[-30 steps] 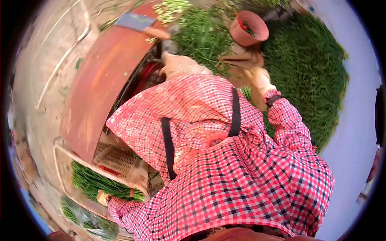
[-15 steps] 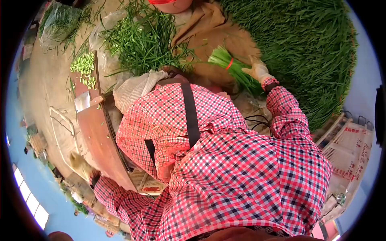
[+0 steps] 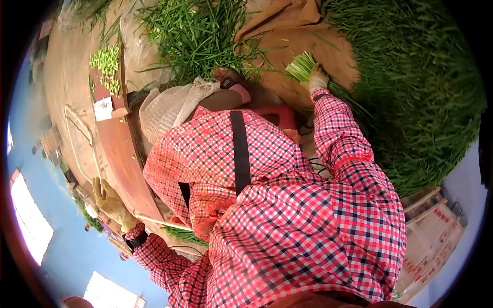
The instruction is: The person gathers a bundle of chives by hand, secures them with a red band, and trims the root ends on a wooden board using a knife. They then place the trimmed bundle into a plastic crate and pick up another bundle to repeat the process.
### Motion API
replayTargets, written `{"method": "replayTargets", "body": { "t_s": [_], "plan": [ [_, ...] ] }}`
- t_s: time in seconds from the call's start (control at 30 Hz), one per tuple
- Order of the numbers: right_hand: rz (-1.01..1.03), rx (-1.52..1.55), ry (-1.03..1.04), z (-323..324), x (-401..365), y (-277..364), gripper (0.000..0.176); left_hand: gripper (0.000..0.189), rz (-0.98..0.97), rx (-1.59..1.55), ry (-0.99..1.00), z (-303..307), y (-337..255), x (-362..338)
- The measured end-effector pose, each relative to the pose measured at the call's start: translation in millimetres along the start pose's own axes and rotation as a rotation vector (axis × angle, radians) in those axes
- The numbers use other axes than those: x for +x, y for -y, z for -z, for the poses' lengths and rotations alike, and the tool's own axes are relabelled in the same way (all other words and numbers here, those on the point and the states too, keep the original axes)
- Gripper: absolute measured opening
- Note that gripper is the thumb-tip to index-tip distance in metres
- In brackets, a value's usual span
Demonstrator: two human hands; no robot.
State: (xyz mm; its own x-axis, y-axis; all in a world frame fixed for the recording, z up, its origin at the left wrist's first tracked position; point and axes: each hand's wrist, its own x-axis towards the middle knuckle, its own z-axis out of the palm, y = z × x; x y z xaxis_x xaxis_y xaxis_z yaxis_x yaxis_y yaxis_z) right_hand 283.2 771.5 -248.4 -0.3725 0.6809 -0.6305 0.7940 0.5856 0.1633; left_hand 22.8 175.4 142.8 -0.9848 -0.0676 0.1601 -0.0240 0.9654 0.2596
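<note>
My right hand [image 3: 318,79], in a pale work glove, is closed round a bundle of chives [image 3: 301,66]. The pale cut ends point up and left, and the long green leaves trail down to the right under my sleeve. My left hand [image 3: 112,204], gloved too, has its fingers apart and holds nothing. It is beside the lower end of a reddish-brown board [image 3: 120,164]. On that board lies a cleaver [image 3: 103,109] with a wide, bright blade and a wooden handle. Short pale-green cut stem pieces [image 3: 106,66] are scattered at the board's upper end.
A large heap of long green leaves [image 3: 416,97] fills the right side. Loose leaves [image 3: 197,38] lie in a pile at the top middle. Brown cloth [image 3: 308,43] is spread between them. More greens [image 3: 185,235] show below the board. A printed carton [image 3: 431,246] stands at lower right.
My right hand, open against the bundle before, is now closed round it nearer the cut ends, and the red band is hidden. My left hand's fingers now show apart. The camera view has shifted.
</note>
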Motion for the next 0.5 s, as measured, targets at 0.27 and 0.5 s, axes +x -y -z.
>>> {"method": "replayTargets", "body": {
  "t_s": [0.27, 0.5],
  "plan": [
    [0.168, 0.524, -0.049, 40.2, -32.7, -56.9, 0.09, 0.035, -0.135, -0.338, 0.071, -16.0, -59.7, -2.3],
    [0.621, 1.241, -0.29, 191.3, -170.6, -50.6, 0.065, 0.043, -0.545, -1.126, 0.704, -60.5, -153.1, -49.4]
  ]
}}
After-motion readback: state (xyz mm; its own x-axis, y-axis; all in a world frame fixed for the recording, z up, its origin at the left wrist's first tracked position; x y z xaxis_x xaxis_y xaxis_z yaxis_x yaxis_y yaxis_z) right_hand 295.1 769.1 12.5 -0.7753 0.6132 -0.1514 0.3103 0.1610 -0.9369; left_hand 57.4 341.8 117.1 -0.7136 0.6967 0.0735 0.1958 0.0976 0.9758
